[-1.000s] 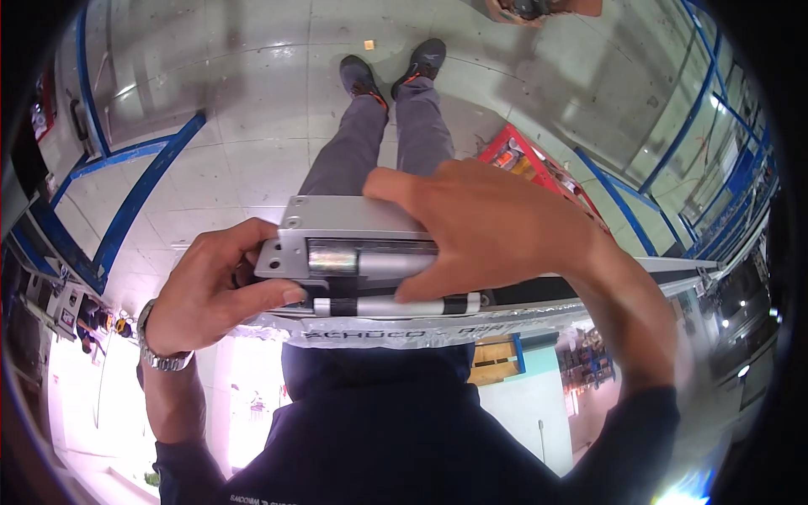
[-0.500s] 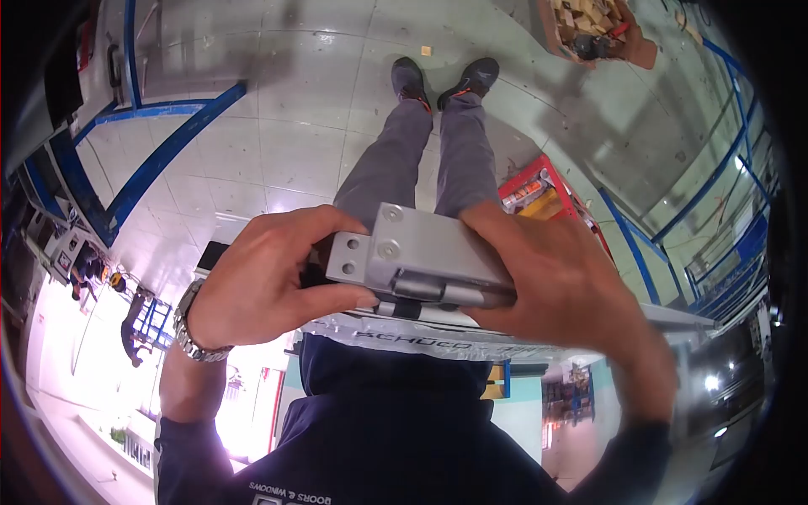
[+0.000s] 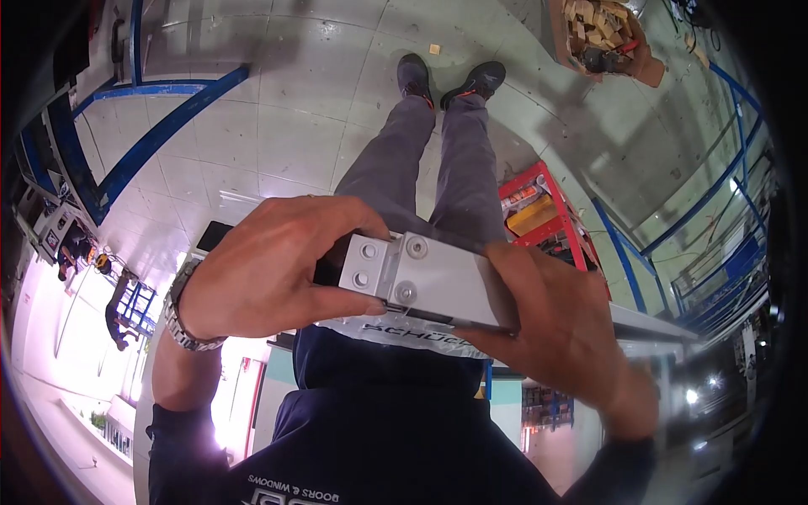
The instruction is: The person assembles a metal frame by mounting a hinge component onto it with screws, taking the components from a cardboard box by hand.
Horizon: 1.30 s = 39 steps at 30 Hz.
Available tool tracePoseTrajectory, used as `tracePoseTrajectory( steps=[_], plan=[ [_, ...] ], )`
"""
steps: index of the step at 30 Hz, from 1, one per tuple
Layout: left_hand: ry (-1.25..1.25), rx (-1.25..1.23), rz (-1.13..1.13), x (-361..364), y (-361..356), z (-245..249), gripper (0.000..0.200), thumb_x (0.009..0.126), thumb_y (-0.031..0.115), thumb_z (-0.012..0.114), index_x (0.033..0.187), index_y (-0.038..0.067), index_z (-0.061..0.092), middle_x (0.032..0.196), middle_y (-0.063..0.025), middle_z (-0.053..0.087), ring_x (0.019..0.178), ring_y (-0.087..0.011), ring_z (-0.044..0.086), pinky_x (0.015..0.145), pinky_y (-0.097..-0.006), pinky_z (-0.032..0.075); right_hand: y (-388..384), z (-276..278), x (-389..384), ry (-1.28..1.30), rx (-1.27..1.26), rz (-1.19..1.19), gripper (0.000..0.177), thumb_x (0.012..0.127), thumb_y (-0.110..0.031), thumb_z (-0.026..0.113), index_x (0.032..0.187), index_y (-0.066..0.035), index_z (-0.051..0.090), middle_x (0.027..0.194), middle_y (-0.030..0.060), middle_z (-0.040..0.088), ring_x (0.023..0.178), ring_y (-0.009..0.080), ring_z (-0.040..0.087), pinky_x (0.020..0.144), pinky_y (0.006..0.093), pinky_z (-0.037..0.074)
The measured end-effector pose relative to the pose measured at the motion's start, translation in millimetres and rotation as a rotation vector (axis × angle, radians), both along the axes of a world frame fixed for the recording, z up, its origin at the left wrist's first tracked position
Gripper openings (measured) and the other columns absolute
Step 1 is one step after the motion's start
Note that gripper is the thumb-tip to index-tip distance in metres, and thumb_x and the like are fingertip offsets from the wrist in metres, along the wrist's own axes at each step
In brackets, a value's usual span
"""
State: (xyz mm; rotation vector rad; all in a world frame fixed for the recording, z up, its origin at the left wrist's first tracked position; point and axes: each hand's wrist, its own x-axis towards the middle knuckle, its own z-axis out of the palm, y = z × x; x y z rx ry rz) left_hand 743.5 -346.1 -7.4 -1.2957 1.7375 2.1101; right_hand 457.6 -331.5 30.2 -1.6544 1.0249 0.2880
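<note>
Tiled floor (image 3: 295, 126) showing under grey metal block (image 3: 438, 286) | left hand (image 3: 269, 269) clamping its screwed end | right hand (image 3: 564, 324) gripping opposite end, long axis running hand-to-hand

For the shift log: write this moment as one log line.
left hand: grips screwed end of grey metal fitting | right hand: holds other end | below: Schüco-labelled profile | floor: red cart
</note>
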Motion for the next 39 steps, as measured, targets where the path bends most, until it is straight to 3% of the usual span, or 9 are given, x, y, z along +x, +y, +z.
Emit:
tracePoseTrajectory(
  steps=[1, 5, 8, 11, 15, 21, 30, 32, 39],
  plan=[
    [-0.007, 0.008, -0.005, 0, 0, 0, 0.057, 0.067, 0.022, 0.094, 0.113, 0.003, 0.067, 0.092, -0.0107, 0.070, 0.078, -0.0258, 0.071, 0.068, -0.0347, 0.054, -2, -2, -1, -0.022, 0.016, -0.016, 0.074, 0.064, -0.026, 0.094, 0.123, -0.001, 0.055, 0.094, 0.0154, 0.069, 0.076, 0.0318, 0.071, 0.061, 0.0418, 0.053],
    [0.023, -0.062, -0.027, 1, 1, 3, 0.058, 0.066, 0.022, 0.094, 0.113, 0.003, 0.067, 0.092, -0.0112, 0.070, 0.080, -0.0278, 0.071, 0.069, -0.0361, 0.054, 9, 5, 3, -0.048, -0.066, -0.082, 0.073, 0.065, -0.025, 0.093, 0.123, -0.001, 0.056, 0.090, 0.0160, 0.068, 0.073, 0.0330, 0.070, 0.062, 0.0413, 0.054],
    [0.033, -0.059, -0.029, 3, 3, 6, 0.059, 0.066, 0.021, 0.094, 0.114, 0.002, 0.067, 0.093, -0.0120, 0.069, 0.081, -0.0299, 0.070, 0.072, -0.0378, 0.054, 17, 12, 7, 0.027, -0.111, -0.045, 0.063, 0.071, -0.022, 0.088, 0.123, -0.007, 0.054, 0.089, 0.0076, 0.066, 0.074, 0.0265, 0.070, 0.058, 0.0370, 0.053],
    [0.049, -0.078, -0.025, 5, 3, 2, 0.058, 0.067, 0.021, 0.093, 0.115, 0.002, 0.066, 0.095, -0.0130, 0.069, 0.085, -0.0318, 0.070, 0.074, -0.0389, 0.054, 14, 9, 8, 0.035, -0.051, -0.058, 0.066, 0.066, -0.023, 0.093, 0.119, -0.003, 0.059, 0.089, 0.0156, 0.069, 0.075, 0.0351, 0.071, 0.064, 0.0402, 0.055],
    [0.096, -0.165, -0.037, 7, 6, -2, 0.057, 0.069, 0.022, 0.092, 0.116, 0.001, 0.066, 0.098, -0.0141, 0.069, 0.090, -0.0332, 0.069, 0.076, -0.0393, 0.054, 4, 1, 6, 0.057, 0.049, -0.067, 0.063, 0.065, -0.023, 0.093, 0.115, -0.002, 0.062, 0.091, 0.0156, 0.070, 0.078, 0.0344, 0.072, 0.066, 0.0391, 0.056],
    [0.111, -0.180, -0.040, 11, 12, 1, 0.057, 0.071, 0.022, 0.091, 0.117, 0.001, 0.066, 0.102, -0.0149, 0.069, 0.094, -0.0343, 0.069, 0.080, -0.0404, 0.054, 16, 7, 10, 0.090, -0.025, -0.061, 0.058, 0.067, -0.020, 0.091, 0.114, -0.002, 0.063, 0.093, 0.0164, 0.070, 0.082, 0.0352, 0.072, 0.071, 0.0395, 0.057],
    [0.125, -0.191, 0.012, 13, 19, -3, 0.055, 0.072, 0.018, 0.089, 0.120, 0.003, 0.065, 0.101, -0.0157, 0.070, 0.094, -0.0358, 0.069, 0.083, -0.0405, 0.054, 5, 7, 9, 0.130, 0.001, 0.016, 0.068, 0.067, -0.027, 0.089, 0.124, -0.005, 0.058, 0.091, 0.0199, 0.071, 0.083, 0.0397, 0.071, 0.073, 0.0464, 0.055],
    [0.126, -0.184, 0.013, 14, 18, -3, 0.054, 0.073, 0.018, 0.088, 0.120, 0.002, 0.065, 0.101, -0.0161, 0.070, 0.093, -0.0362, 0.069, 0.083, -0.0403, 0.053, 2, 5, 8, 0.086, -0.033, 0.024, 0.059, 0.071, -0.028, 0.085, 0.116, -0.007, 0.054, 0.087, 0.0181, 0.070, 0.078, 0.0391, 0.070, 0.068, 0.0472, 0.053],
    [0.125, -0.033, 0.018, 14, 9, 1, 0.056, 0.080, 0.020, 0.086, 0.126, -0.002, 0.063, 0.101, -0.0179, 0.073, 0.088, -0.0250, 0.072, 0.078, -0.0367, 0.057, 3, 10, 6, 0.073, -0.034, -0.024, 0.054, 0.075, -0.030, 0.079, 0.116, -0.007, 0.053, 0.086, 0.0223, 0.070, 0.079, 0.0428, 0.068, 0.070, 0.0489, 0.052]
  ],
)
